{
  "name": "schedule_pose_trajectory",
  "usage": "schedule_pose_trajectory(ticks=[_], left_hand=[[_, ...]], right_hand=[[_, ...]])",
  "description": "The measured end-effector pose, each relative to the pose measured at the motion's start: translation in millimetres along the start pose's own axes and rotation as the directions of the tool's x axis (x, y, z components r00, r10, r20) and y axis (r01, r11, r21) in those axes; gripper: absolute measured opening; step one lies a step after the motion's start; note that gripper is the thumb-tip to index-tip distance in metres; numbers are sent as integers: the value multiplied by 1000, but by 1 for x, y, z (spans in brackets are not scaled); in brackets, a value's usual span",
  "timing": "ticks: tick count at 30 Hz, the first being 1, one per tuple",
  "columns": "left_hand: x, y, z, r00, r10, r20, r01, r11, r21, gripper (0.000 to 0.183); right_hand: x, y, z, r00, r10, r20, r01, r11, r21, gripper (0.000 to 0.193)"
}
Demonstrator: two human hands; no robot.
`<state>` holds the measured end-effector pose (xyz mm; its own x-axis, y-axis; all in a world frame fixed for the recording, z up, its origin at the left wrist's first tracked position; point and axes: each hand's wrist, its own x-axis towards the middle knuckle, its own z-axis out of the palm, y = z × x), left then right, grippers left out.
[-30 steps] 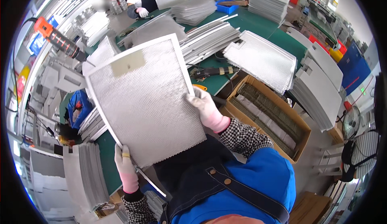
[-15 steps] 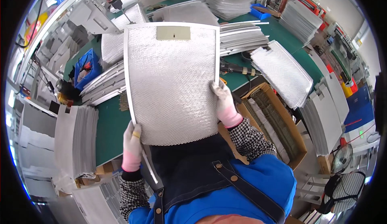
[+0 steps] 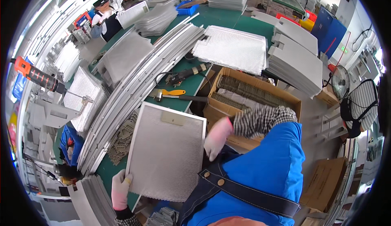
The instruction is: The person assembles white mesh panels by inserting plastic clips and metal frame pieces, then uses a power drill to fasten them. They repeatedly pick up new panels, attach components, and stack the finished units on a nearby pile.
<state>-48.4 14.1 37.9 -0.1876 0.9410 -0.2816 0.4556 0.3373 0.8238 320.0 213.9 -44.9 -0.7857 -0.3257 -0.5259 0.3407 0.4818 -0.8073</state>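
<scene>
Seemingly for steadiness, the left hand pinches the framed mesh panel edgewise (the right hand's grip, I cannot tell).

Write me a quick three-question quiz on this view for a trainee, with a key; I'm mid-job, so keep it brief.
1. Which edge of the mesh panel has no white frame along it?
A) top
B) left
C) bottom

2. True or false: the left hand grips the mesh panel near its lower left corner.

3. Fill in the blank: in the picture, the open cardboard box stands to the ____ of the mesh panel.

Key: 1 C; 2 true; 3 right.
</scene>
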Motion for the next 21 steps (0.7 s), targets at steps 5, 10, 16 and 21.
schedule_pose_trajectory(ticks=[5,10,16,21], left_hand=[[47,63,27,982,134,130,-164,951,262,24],[52,78,21,979,128,158,-163,958,234,25],[37,46,13,963,269,16,-255,889,381,24],[36,42,4,997,-28,69,25,998,55,27]], right_hand=[[0,-90,-108,414,-774,-479,0,526,-851,40],[55,-109,-151,878,-328,-349,100,838,-537,43],[72,-103,-156,919,-239,-315,131,936,-326,35],[85,-110,-152,923,-218,-318,71,907,-415,32]])
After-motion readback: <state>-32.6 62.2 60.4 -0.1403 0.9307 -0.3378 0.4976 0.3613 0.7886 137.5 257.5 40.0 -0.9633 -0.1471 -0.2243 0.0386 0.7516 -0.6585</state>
